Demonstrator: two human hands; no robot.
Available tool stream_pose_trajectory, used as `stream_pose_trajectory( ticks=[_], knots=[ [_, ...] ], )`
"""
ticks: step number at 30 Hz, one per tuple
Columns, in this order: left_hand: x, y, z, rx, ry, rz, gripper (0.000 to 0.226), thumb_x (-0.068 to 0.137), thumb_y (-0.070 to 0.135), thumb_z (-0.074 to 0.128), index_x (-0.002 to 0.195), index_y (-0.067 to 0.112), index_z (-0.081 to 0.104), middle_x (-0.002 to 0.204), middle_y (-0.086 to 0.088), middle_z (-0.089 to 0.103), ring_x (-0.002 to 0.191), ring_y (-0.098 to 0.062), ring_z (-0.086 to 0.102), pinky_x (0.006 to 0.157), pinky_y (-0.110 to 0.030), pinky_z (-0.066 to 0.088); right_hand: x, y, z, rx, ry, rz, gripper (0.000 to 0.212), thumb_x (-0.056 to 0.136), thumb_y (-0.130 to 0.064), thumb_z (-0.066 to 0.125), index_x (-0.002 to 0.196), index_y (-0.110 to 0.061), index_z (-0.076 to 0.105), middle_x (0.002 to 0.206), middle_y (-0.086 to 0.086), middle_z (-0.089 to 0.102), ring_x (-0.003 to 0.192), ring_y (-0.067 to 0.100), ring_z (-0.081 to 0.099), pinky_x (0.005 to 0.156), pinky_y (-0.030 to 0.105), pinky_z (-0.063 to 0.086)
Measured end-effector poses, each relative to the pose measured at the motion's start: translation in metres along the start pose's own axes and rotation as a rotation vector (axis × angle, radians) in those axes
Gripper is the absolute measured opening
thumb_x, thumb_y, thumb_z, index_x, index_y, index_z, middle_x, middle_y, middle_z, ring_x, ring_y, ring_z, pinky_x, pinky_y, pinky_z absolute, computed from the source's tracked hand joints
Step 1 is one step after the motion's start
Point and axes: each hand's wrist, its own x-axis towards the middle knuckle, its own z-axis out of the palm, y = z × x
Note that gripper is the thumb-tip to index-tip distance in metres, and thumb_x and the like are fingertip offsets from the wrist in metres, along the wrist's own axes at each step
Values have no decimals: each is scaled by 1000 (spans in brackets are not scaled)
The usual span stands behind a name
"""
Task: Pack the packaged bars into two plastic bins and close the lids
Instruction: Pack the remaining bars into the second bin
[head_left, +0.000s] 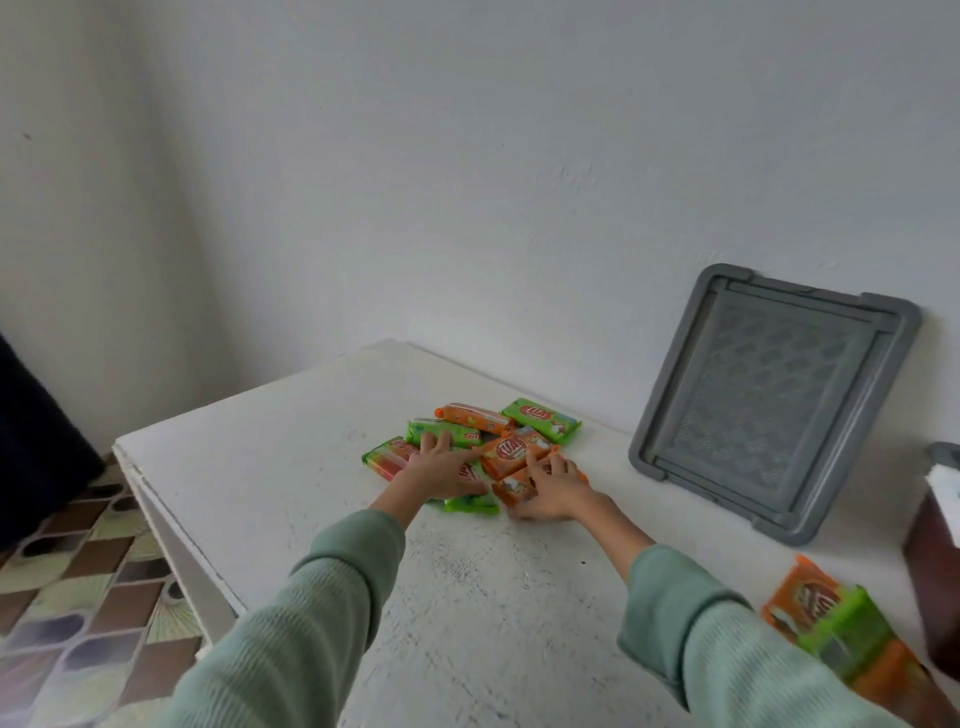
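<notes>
A pile of several packaged bars (519, 423), green and orange wrappers, lies near the far middle of the white table (291, 467). My left hand (441, 467) rests flat on the pile's left side, fingers spread over green and orange packs. My right hand (550, 486) lies on the orange bars at the pile's right front, fingers straight and the thumb low by the table. A grey bin lid (769, 400) leans against the wall at the right. More bars (836, 623) lie at the lower right. No whole bin shows.
A dark brown box (935, 561) with a grey part above it sits at the right edge, cut off by the frame. The table's left edge drops to a patterned tile floor (78, 597). A dark object (36, 457) stands at far left.
</notes>
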Motion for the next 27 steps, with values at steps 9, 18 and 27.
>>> stream_pose_trajectory(
  ticks=[9, 18, 27],
  knots=[
    [-18, 20, 0, 114, -28, -17, 72, 85, 60, 47, 146, 41, 15, 156, -15, 3, 140, -46, 2, 110, -62, 17, -23, 26, -16, -37, -165, -97, 120, 74, -41, 74, 147, -22, -19, 156, 7, -17, 145, 29, -6, 118, 49, 12],
    [-37, 36, -5, -125, -89, 126, 47, 86, 43, 59, 127, 21, 55, 141, -9, 43, 135, -30, 30, 111, -43, 26, -44, 44, -12, 349, -29, -129, 36, 73, -50, 72, 91, -20, 64, 107, 3, 50, 119, 28, 46, 89, 30, 44],
    [-51, 69, 19, 118, 57, -280, 80, 76, 64, 59, 126, 2, 47, 120, -11, 53, 105, -27, 57, 82, -37, 55, -69, 30, 20, 109, 88, 209, 90, 79, -55, 62, 148, -33, 10, 148, 14, 13, 138, 34, 14, 104, 47, 35]
  ],
)
